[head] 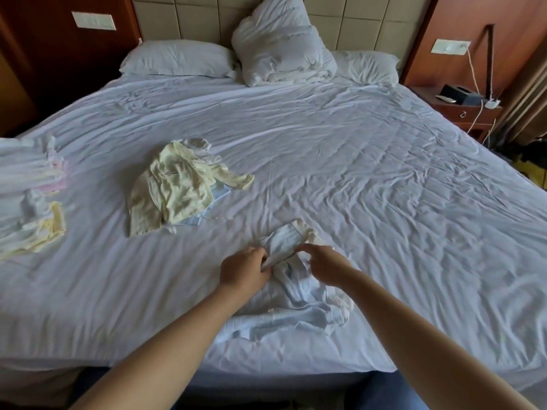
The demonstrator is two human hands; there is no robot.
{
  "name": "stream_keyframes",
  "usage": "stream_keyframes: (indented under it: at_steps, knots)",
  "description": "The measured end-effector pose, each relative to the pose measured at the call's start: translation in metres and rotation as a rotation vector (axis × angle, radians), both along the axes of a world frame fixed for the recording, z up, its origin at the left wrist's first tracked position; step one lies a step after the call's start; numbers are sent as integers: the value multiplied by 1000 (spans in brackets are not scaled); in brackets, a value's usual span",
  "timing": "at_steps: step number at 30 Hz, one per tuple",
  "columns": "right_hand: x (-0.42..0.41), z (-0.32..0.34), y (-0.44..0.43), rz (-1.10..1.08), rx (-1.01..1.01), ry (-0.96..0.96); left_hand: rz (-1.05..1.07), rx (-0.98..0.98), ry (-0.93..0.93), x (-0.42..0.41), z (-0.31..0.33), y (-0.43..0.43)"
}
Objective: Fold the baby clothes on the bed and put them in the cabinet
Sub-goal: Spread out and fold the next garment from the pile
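White bed (370,161), both hands pinching pale blue baby garment (291,303).

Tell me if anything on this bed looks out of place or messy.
Nothing spilled or damaged. The duvet is bunched in a heap against the headboard, between the pillows, not spread out. The yellow clothes lie crumpled and unfolded left of centre. The left hand and right hand pinch the pale blue garment.

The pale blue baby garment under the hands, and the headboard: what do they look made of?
The pale blue garment: soft ribbed knit, probably cotton, matte; fine parallel lines show and it crumples limply. The headboard: padded beige panels, leather or faux leather by the seamed squares and faint sheen; which, I cannot tell.
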State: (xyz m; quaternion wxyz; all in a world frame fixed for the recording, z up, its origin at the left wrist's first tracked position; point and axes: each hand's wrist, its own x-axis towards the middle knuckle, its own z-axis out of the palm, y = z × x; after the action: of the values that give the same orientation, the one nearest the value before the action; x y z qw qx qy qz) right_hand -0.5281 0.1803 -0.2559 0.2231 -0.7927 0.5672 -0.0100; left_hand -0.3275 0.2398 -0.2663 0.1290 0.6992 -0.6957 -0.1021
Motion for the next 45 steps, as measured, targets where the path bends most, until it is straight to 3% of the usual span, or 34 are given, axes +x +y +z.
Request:
stream_keyframes:
  at_steps: [7, 12, 15, 17, 19, 23, 26, 30, 33, 35, 37, 40, 42, 45]
  knots:
    - [4, -5, -14, 155, -53, 64, 4, -34, -41, 0, 1, -10]
    - [0, -9, -17, 55, -69, 25, -6, -33, -148, -4, -6, -20]
    - [-6, -11, -15, 7, -86, 5, -7, -27, -111, -4, -3, -21]
    - [-8, -7, -15, -44, -127, -95, 62, 0, 55, 0, 3, -24]
    - [-8, 6, -19, -179, -134, -326, 202, -14, 332, 8, 15, -33]
    - [-14, 57, -34, -452, -129, -745, 362, -224, 781, 20, 64, -57]
    - [-20, 96, -46, -530, -220, -1035, 386, -367, 959, 30, 103, -74]
    - [-27, 137, -51, -519, -385, -1152, 434, -492, 1049, 47, 133, -88]
    - [-39, 144, -50, -524, -476, -1038, 506, -505, 1048, 56, 134, -81]
    - [-46, 136, -43, -477, -561, -829, 584, -456, 1027, 61, 118, -69]
    - [-55, 123, -33, -410, -555, -478, 663, -378, 965, 63, 96, -52]
    - [-61, 97, -19, -337, -317, 61, 721, -270, 658, 60, 64, -24]
    - [-58, 83, -9, -294, -206, 105, 580, -226, 485, 58, 48, -13]
    - [-43, 65, 0, -185, -198, -22, 215, -123, 430, 61, 29, -9]
